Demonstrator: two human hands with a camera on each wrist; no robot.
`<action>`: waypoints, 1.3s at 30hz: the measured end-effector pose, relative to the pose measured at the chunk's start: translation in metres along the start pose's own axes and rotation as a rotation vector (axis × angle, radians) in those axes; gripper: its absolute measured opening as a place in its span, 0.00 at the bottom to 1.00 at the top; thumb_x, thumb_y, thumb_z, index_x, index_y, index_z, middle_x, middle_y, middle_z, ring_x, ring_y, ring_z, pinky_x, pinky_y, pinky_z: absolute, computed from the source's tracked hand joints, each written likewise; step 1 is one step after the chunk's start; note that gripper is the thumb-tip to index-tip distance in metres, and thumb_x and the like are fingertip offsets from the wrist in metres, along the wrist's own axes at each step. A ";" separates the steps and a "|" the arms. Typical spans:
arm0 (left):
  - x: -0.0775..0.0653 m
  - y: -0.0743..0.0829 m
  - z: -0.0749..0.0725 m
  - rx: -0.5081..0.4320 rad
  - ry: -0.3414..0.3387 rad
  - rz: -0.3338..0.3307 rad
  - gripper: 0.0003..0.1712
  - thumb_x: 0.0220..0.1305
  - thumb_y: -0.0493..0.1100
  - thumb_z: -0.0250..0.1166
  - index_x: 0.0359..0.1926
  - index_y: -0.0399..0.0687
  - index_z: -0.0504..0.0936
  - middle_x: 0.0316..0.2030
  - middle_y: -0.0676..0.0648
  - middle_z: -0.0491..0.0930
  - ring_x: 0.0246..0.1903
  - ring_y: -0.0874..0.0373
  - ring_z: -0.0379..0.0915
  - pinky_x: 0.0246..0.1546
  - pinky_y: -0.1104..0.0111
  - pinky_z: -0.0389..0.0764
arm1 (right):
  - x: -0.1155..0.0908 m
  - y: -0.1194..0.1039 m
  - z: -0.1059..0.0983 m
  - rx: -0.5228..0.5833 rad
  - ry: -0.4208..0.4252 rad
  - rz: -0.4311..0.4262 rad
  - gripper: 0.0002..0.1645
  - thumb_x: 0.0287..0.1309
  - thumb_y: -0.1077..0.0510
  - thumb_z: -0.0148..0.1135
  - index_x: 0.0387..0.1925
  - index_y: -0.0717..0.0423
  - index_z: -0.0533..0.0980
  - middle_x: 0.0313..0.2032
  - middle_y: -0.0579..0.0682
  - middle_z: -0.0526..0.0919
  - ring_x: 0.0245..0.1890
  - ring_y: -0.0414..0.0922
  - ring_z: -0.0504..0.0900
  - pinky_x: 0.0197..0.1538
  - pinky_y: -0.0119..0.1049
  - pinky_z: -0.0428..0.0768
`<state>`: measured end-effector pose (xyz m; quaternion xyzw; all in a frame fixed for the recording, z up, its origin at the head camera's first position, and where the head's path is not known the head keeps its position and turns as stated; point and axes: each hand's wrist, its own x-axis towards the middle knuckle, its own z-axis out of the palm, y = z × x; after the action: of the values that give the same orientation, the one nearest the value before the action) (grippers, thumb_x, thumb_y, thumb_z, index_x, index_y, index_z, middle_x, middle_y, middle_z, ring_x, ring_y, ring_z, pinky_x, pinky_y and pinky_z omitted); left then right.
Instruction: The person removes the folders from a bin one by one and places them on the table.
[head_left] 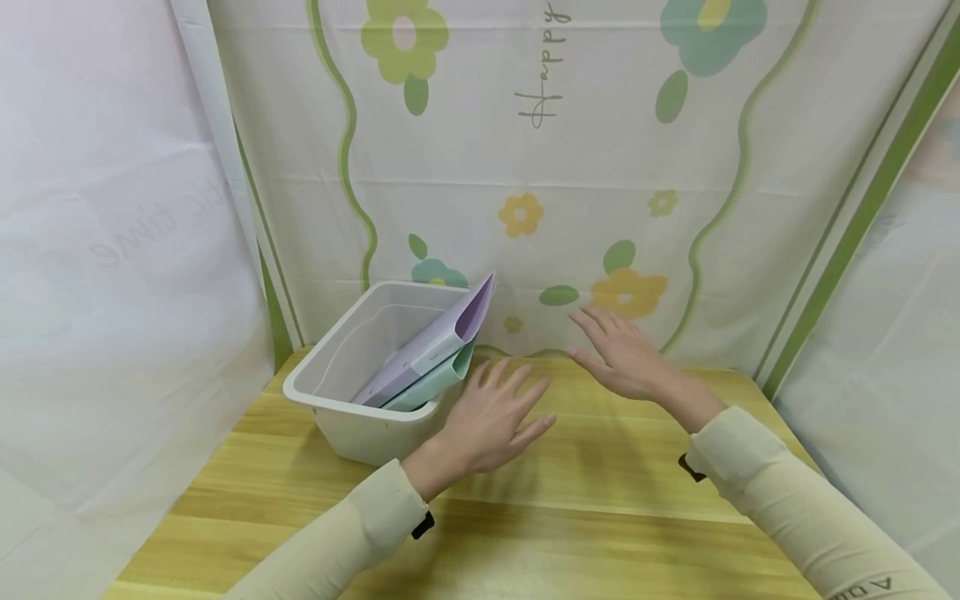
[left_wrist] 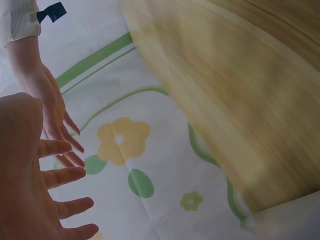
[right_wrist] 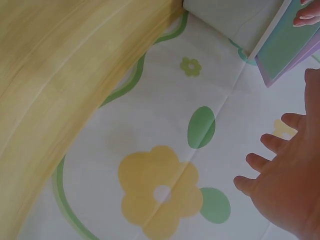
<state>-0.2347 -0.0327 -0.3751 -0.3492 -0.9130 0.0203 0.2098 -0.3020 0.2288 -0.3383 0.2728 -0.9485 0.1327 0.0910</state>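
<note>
Hovering empty, your left hand (head_left: 491, 425) spreads its fingers just beside the white bin (head_left: 360, 433); your right hand (head_left: 630, 362), fingers extended, is well apart. You seem between grips; handling the purple folder (head_left: 420, 350) or green folder (head_left: 427, 387), leaning in the bin, likely calls for a pinch. Room lies rightward over the table (head_left: 637, 500), before the cloth wall (head_left: 450, 150).

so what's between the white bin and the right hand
In the head view, the left hand lies between the white bin and the right hand, with wooden tabletop showing between the two hands.
</note>
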 end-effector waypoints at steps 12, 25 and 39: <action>-0.009 -0.002 -0.004 -0.009 0.044 0.017 0.32 0.79 0.66 0.40 0.70 0.58 0.73 0.69 0.48 0.71 0.70 0.42 0.63 0.67 0.44 0.65 | 0.002 -0.006 0.001 0.050 0.030 -0.001 0.42 0.78 0.36 0.43 0.80 0.54 0.51 0.78 0.60 0.53 0.77 0.64 0.52 0.72 0.68 0.52; -0.021 -0.005 -0.007 -0.026 0.119 0.048 0.27 0.80 0.62 0.45 0.63 0.55 0.79 0.60 0.50 0.79 0.62 0.48 0.73 0.62 0.51 0.73 | 0.003 -0.010 0.004 0.069 0.040 -0.012 0.41 0.78 0.36 0.44 0.79 0.54 0.53 0.78 0.61 0.54 0.76 0.64 0.54 0.72 0.66 0.54; -0.036 -0.006 -0.017 -0.082 0.165 0.116 0.26 0.80 0.60 0.47 0.59 0.53 0.83 0.56 0.51 0.83 0.58 0.52 0.77 0.58 0.54 0.77 | 0.008 -0.019 0.004 0.167 0.039 -0.011 0.40 0.78 0.36 0.44 0.80 0.52 0.53 0.77 0.59 0.56 0.76 0.62 0.56 0.71 0.65 0.59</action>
<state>-0.2077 -0.0621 -0.3723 -0.4101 -0.8711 -0.0336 0.2681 -0.2993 0.2082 -0.3358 0.2821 -0.9306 0.2162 0.0872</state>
